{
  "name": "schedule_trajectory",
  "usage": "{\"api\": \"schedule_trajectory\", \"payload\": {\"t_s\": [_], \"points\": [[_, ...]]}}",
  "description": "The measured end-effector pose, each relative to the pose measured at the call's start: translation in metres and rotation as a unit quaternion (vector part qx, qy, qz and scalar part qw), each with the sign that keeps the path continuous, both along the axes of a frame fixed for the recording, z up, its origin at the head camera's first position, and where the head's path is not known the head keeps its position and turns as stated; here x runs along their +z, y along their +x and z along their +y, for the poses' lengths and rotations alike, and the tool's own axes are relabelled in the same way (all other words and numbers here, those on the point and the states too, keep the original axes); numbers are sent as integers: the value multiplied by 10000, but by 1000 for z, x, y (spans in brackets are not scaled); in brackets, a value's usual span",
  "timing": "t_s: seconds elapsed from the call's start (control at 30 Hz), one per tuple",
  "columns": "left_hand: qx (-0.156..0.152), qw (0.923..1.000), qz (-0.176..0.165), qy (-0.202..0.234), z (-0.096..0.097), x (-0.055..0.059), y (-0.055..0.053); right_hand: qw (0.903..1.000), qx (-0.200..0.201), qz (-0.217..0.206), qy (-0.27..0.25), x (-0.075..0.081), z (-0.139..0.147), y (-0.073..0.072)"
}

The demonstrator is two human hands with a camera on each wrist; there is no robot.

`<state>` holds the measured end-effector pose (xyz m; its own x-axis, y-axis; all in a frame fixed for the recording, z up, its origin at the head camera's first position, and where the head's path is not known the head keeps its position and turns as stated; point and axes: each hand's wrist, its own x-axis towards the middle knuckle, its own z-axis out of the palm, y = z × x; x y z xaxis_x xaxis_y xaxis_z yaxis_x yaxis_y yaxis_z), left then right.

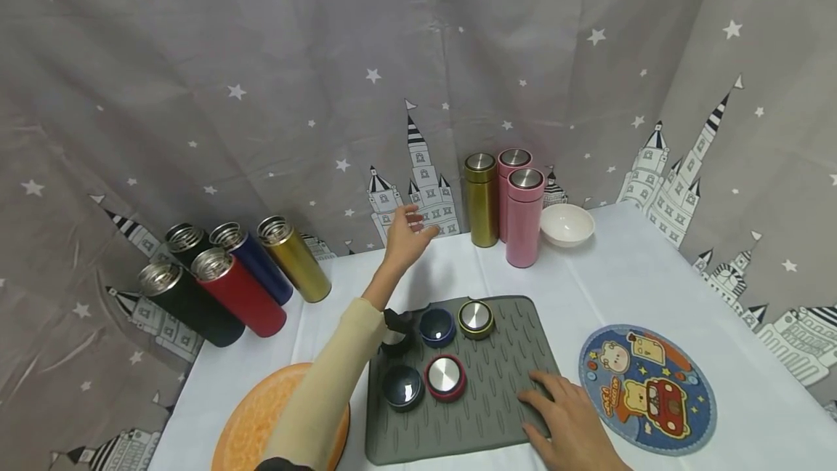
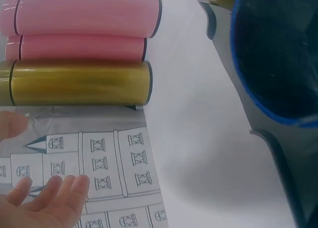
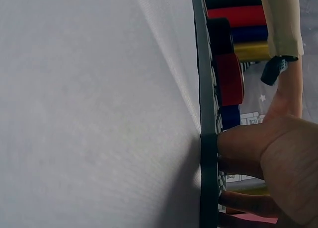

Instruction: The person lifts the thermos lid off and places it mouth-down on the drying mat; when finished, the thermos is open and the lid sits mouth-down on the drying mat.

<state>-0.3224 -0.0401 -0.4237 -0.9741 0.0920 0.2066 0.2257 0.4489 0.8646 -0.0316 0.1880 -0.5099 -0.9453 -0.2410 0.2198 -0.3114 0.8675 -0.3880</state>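
My left hand is raised over the back of the table, holding nothing, its fingers and thumb spread apart. Nearest to it stands a capped gold bottle, with a pink bottle and a second pink bottle beside it. My right hand touches the right edge of a grey-green mat with its fingers. On the mat lie a red-rimmed lid, a yellow-rimmed lid, a blue lid and a black lid. The left sleeve and wrist overlap the mat's back left corner.
Several uncapped bottles stand at the left: a red bottle, a blue one, a gold one and black ones. A white bowl sits back right. An orange round mat and a blue cartoon mat lie at the sides.
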Motion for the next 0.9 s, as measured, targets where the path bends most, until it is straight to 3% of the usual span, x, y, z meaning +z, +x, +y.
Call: {"api": "schedule_trajectory", "payload": {"t_s": [0.27, 0.53, 0.9], "points": [[-230, 9997, 73, -100, 20, 9, -9, 10000, -20, -30, 41, 0, -1, -1], [-517, 9985, 160, -71, 45, 8, -19, 10000, -45, -54, 53, 1, -2, -1], [-515, 9985, 32, -182, 73, 11, -21, 10000, -31, -72, -16, -2, -1, -1]]}}
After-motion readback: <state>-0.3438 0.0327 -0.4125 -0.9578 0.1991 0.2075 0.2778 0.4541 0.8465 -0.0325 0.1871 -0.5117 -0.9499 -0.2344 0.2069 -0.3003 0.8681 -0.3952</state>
